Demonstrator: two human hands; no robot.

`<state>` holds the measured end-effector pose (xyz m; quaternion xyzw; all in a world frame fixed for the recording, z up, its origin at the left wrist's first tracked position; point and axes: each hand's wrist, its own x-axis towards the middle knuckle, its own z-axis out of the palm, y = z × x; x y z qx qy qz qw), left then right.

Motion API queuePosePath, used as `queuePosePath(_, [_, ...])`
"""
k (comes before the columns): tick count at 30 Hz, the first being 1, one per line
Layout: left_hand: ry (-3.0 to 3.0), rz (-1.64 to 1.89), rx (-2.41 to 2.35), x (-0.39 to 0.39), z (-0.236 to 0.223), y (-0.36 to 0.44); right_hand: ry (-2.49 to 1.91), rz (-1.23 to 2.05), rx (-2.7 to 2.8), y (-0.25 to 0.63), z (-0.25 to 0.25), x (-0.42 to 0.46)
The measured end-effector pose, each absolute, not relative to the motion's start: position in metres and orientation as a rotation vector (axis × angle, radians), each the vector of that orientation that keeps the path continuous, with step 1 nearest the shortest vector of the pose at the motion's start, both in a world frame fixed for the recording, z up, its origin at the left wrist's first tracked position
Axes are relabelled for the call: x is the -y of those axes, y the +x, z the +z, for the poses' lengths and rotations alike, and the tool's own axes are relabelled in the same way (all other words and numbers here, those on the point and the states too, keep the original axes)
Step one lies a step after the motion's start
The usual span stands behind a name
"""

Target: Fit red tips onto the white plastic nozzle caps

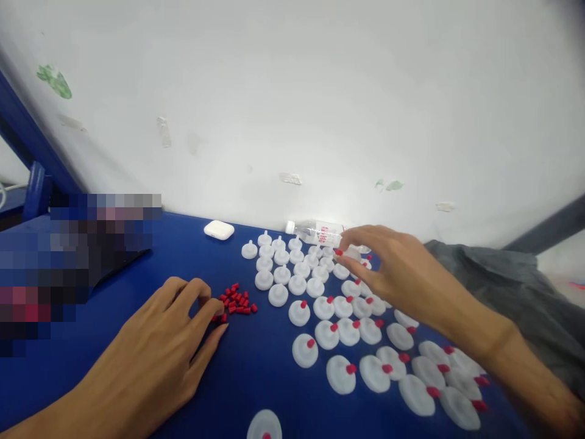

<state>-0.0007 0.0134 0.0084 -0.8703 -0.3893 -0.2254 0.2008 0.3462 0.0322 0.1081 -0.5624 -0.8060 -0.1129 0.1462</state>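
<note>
The red cap [339, 252] sits in a thumb-and-forefinger pinch of the right hand [397, 262], over the far group of lids; a fingertip grip, I'd judge, because so small a piece leaves room for little more; whether it touches a spout I can't tell from here, and its long axis is too covered to read; just beneath and beside it the bare-spouted lids [278, 295] stand close together, flat side down and spouts up, which probably leaves every tip free from above; their long axes run roughly vertical; nearer the person and off to the right lie the red-tipped lids [299, 313], more loosely spread, a spacing that seems to mark them off from the plain ones; their red ends show toward the upper right of most discs; the left hand [159, 335] rests at a small heap of red caps [237, 299], likely heaped there for a short reach, its fingers curled, though whether they grip one I can't tell; the heaped caps lie at mixed angles; farther back on the blue table [256, 366], a clear bottle [320, 233] lies along the wall [292, 91], its white cap leftward, near a white rounded case [219, 230]
</note>
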Motion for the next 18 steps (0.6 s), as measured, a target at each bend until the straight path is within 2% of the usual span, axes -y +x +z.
queuePosePath(9, [-2.383, -0.458, 0.875, -0.019, 0.009, -0.008, -1.866, 0.071, 2.471, 0.349, 0.096, -0.045])
queuePosePath(18, [-2.369, -0.471, 1.083, -0.018, 0.002, -0.006, -1.78, 0.03, 2.566, 0.351, 0.095, -0.041])
